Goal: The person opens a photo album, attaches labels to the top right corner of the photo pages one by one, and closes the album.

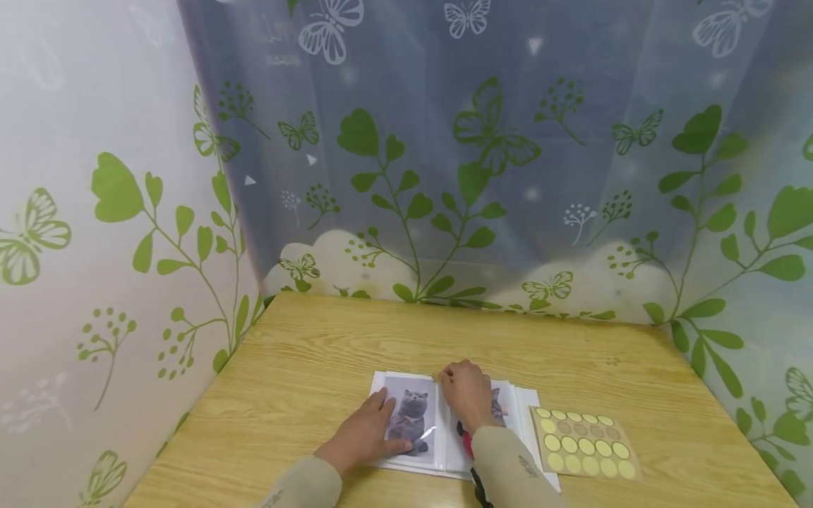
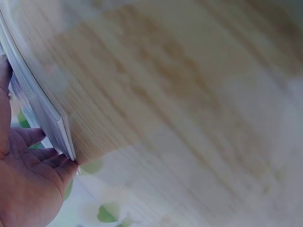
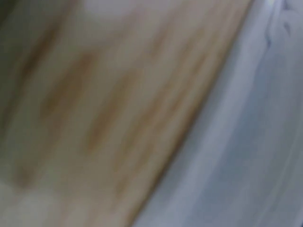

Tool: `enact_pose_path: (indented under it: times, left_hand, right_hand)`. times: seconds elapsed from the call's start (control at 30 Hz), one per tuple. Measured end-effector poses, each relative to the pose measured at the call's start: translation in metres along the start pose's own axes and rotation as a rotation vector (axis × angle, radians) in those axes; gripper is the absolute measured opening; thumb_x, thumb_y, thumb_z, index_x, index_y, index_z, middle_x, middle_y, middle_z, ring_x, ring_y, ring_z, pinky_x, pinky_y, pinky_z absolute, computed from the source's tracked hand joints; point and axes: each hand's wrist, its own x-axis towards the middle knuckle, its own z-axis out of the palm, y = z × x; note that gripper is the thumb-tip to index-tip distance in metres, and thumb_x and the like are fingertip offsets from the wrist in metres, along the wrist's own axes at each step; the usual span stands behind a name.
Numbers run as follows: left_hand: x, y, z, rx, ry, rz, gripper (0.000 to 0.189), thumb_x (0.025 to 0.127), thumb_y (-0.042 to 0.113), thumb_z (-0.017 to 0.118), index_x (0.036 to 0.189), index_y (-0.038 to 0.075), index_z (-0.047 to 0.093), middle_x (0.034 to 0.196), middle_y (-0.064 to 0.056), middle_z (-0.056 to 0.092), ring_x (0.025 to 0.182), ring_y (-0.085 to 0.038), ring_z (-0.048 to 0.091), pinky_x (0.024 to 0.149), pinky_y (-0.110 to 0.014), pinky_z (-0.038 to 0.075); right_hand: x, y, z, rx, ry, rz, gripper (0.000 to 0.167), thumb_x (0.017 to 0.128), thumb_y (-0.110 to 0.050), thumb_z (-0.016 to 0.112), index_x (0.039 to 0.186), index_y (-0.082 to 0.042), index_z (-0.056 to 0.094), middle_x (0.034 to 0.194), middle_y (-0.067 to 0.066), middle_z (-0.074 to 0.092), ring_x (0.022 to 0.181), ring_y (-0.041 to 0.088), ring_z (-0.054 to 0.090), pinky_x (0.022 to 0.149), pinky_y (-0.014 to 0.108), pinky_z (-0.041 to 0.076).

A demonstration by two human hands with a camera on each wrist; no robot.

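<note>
See a photo album (image 1: 441,446) lying open on the bench (image 1: 317,353), with a picture of a grey cat (image 1: 414,422) in the left page and another cat picture (image 1: 497,403), partly covered, in the right. Find the left hand (image 1: 362,432) resting on the left page, fingers spread near its outer edge and thumb laid across the lower part of the picture. In the left wrist view, make out fingertips touching the album's edge. Find the right hand (image 1: 468,396) at the top of the album, beside the spine, fingers bent; cannot tell whether pinching anything. Note both hands apart from each other. Gain little from the right wrist view, blurred down to wood grain and a pale surface. Just right of the album, see a tan sheet (image 1: 581,428) bearing rows of round yellow stickers (image 1: 569,445), with tan circles in the second row. Behind the bench, notice a hanging cloth (image 1: 406,226) printed with green leaves and butterflies.
</note>
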Motion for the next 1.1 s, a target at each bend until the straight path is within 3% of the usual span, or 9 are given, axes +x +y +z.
enact_pose_path:
  times: [0.2,0.43,0.8,1.1]
  left_hand:
    - [0.000,0.003,-0.002,0.006,0.009,0.006,0.089,0.084,0.056,0.071,0.141,-0.008,0.046,0.150,-0.029,0.036,0.137,-0.042,0.038,0.110,-0.050,0.037]
    - [0.000,0.005,-0.005,0.003,-0.005,-0.007,0.089,0.084,0.055,0.072,0.142,-0.008,0.046,0.151,-0.029,0.036,0.138,-0.042,0.038,0.110,-0.050,0.037]
    - [0.001,0.005,-0.003,0.007,-0.011,-0.008,0.089,0.084,0.056,0.071,0.141,-0.008,0.047,0.150,-0.029,0.036,0.137,-0.043,0.038,0.109,-0.050,0.038]
    - [0.001,0.002,-0.002,-0.002,-0.014,-0.020,0.089,0.084,0.056,0.071,0.142,-0.007,0.046,0.151,-0.028,0.035,0.138,-0.043,0.037,0.109,-0.051,0.037]
  right_hand:
    - [-0.002,-0.003,0.000,-0.016,0.007,-0.044,0.014,0.092,-0.023,0.069,0.088,-0.013,0.077,0.089,0.005,0.069,0.089,0.030,0.063,0.077,0.051,0.049]
    - [-0.005,-0.005,0.000,-0.061,-0.091,-0.111,0.016,0.092,-0.030,0.069,0.089,-0.017,0.078,0.094,0.004,0.068,0.092,0.028,0.061,0.081,0.051,0.047]
    - [-0.012,-0.005,-0.001,-0.105,-0.156,-0.163,0.016,0.091,-0.034,0.070,0.096,-0.020,0.077,0.108,0.006,0.066,0.105,0.030,0.058,0.093,0.057,0.043]
    - [-0.020,-0.003,-0.005,-0.215,-0.177,-0.366,0.027,0.094,-0.029,0.065,0.116,-0.015,0.073,0.120,0.007,0.065,0.118,0.033,0.055,0.106,0.062,0.034]
